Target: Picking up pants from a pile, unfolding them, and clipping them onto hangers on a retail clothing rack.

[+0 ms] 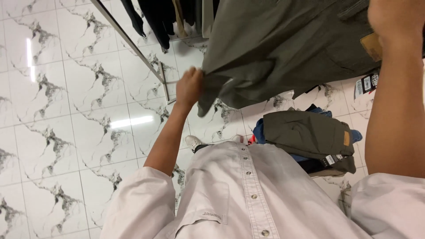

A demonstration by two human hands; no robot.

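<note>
A person in a pale button-up shirt [248, 194] is standing on a white marble floor [66, 110] and holding up a pair of olive green trousers [283, 48], which are filling the frame from twelve to two o'clock. The left hand [189, 86] is closing in a tight fist on a trouser leg end near the centre. The right hand [394, 17] is gripping the waistband at two o'clock, beside a tan patch, though its fingers are hidden. A stack of folded clothes [310, 141] is lying on the floor at four o'clock; dark garments [155, 17] are hanging from a rail at twelve. Judging by the slack cloth, pulling both hands further apart would smooth the fabric evenly.
</note>
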